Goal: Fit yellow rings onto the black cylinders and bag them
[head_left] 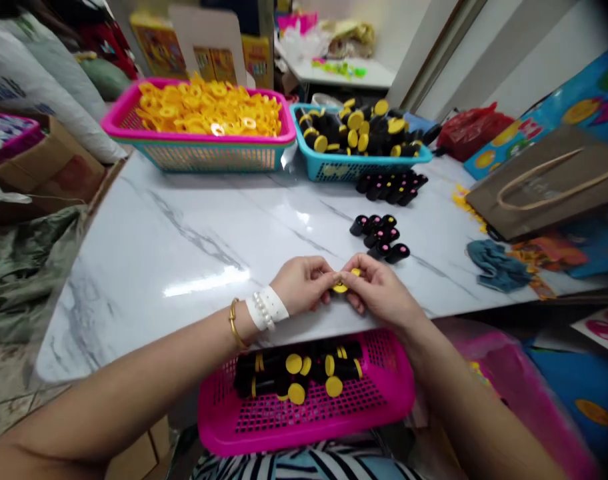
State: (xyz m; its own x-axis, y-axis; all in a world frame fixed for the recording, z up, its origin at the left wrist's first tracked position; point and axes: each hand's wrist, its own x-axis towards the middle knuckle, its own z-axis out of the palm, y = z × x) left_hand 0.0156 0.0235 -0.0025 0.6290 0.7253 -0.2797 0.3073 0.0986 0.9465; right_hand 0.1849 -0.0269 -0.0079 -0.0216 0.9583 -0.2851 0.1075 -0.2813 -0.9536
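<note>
Near the table's front edge, my left hand [307, 285] and my right hand [379, 288] meet, thumbs and fingers pinched on a small round yellow piece [341, 287]. The fingers hide most of it, so its exact kind is unclear. Just beyond my right hand stand several short black cylinders [377, 235] with pink or yellow dots on top. Below my hands a pink basket [304, 433] at my lap holds several black cylinders with yellow ends [295, 364].
At the back of the marble-patterned table [134, 247] stand a pink basket [199, 139] of yellow ring-like parts and a blue basket [364, 167] of black-and-yellow cylinders. More black cylinders [391, 187] stand before it. A brown paper bag [549, 180] and dark blue cloth [498, 265] lie at right.
</note>
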